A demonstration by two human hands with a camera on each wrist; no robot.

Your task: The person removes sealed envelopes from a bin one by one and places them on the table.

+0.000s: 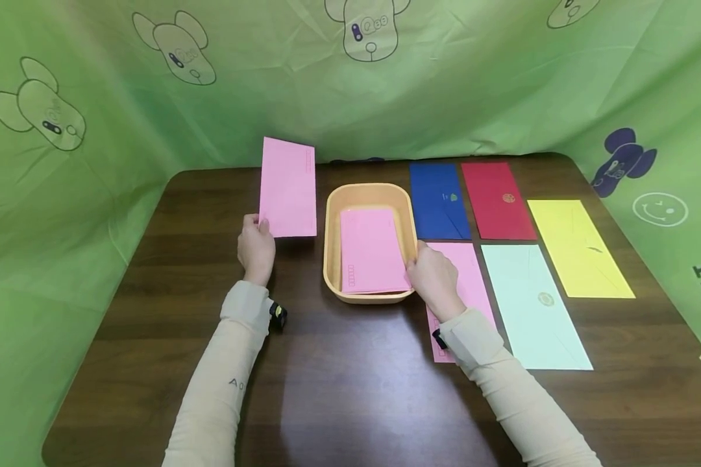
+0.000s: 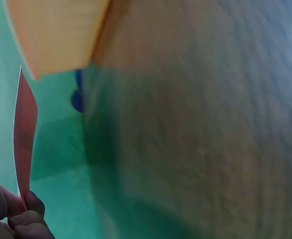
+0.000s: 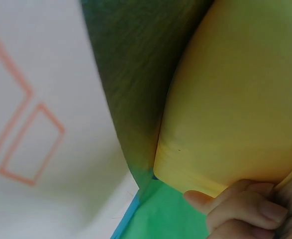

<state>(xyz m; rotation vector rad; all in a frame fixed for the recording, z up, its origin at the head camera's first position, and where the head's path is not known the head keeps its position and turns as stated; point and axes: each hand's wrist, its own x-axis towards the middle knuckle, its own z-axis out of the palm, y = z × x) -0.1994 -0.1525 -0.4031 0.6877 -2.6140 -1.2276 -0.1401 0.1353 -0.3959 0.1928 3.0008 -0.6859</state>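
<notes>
One pink envelope (image 1: 288,191), we see from the head, is pinched by the left hand (image 1: 256,249) beside a tray (image 1: 371,299); the right hand (image 1: 435,277) grips the tray's rim. Left wrist: we see fingers pinching the envelope's edge. Right wrist: curled fingers at the tray.

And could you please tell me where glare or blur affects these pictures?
Head view: pale glare low on the table; left wrist view: the table blurred, the held pink envelope clearer-edged; right wrist view: printed boxes soft, the close-up envelope washed nearly white.
</notes>
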